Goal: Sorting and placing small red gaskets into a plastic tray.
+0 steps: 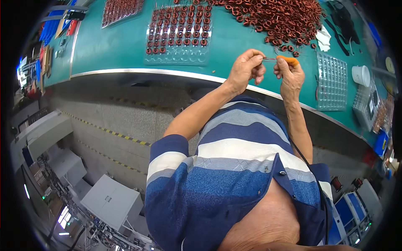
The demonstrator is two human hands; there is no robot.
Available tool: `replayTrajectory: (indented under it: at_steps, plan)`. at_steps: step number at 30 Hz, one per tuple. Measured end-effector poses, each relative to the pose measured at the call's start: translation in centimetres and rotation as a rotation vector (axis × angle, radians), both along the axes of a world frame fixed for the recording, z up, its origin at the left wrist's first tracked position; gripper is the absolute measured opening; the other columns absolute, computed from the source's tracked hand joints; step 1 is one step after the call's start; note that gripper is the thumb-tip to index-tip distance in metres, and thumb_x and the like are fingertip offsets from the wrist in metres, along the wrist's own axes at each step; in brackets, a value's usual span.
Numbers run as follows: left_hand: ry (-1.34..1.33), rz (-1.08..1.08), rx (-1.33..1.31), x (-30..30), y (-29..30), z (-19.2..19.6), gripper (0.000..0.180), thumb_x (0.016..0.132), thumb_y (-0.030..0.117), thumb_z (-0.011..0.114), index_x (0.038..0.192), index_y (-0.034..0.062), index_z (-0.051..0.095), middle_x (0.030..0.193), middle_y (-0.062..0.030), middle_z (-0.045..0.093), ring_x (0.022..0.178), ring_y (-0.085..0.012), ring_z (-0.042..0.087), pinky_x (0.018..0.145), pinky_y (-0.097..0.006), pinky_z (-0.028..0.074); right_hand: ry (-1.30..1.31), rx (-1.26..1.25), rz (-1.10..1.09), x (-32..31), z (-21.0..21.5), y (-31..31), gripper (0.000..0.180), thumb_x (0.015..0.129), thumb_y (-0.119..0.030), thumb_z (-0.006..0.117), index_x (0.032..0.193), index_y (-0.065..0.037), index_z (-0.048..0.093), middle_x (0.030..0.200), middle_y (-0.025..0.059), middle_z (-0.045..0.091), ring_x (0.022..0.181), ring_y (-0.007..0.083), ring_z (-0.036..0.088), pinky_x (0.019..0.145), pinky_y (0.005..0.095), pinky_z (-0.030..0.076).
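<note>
Your left hand (pixel 245 67) and right hand (pixel 289 73) are raised close together over the near edge of the green tabletop (pixel 117 46), fingertips pinched on a small copper-wound ring coil with thin wire leads (pixel 270 59) stretched between them. An orange fingertip cover (pixel 289 60) sits on your right hand, right at the coil. The coil is held in the air, apart from the loose heap of reddish-brown wound coils (pixel 276 16) farther back and the clear plastic tray part-filled with coils in rows (pixel 178 31). An empty clear compartment tray (pixel 331 81) lies to your right. The coil looks light and stiff, its fine leads easily bent, so grip the ring body, not the wire
</note>
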State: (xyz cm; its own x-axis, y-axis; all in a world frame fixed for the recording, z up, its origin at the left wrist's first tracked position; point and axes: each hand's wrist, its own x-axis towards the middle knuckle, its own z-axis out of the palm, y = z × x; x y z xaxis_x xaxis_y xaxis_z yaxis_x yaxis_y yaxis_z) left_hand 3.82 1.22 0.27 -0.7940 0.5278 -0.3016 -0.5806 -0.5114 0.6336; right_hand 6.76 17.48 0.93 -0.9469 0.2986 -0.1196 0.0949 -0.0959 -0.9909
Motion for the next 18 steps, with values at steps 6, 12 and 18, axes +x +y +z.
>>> replayTrajectory:
  at_steps: [6,12,18]
  plan:
    - [0.241,0.099,-0.191,-0.8,-0.1,-0.9,0.015,0.099,0.020,0.047,0.102,0.0050,0.050,0.064,-0.0049,0.053,0.051,-0.0118,0.049,0.046,-0.024,0.041,-0.175,0.079,-0.008,-0.2,-0.3,-0.1,0.027,0.093,-0.027,0.061,0.095,0.000,0.063,0.074,0.0032,0.062,0.060,0.0075,0.055,0.053,0.0204,0.043]
    - [0.764,-0.066,-0.724,-1.2,-0.2,-0.3,0.022,0.095,0.019,0.053,0.107,0.0007,0.049,0.073,-0.0128,0.061,0.063,-0.0219,0.060,0.059,-0.035,0.048,-0.200,-0.248,0.122,-0.2,0.4,-1.2,0.027,0.092,-0.028,0.062,0.088,-0.002,0.065,0.070,0.0008,0.061,0.058,0.0061,0.053,0.050,0.0184,0.040]
    - [1.059,-0.385,-0.691,-3.5,-3.1,2.7,0.026,0.095,0.022,0.056,0.111,0.0031,0.050,0.083,-0.0085,0.058,0.070,-0.0190,0.056,0.065,-0.031,0.047,-0.321,-0.577,0.259,-0.2,0.9,0.1,0.022,0.091,-0.025,0.065,0.086,-0.003,0.063,0.069,-0.0001,0.060,0.058,0.0063,0.053,0.050,0.0178,0.040]
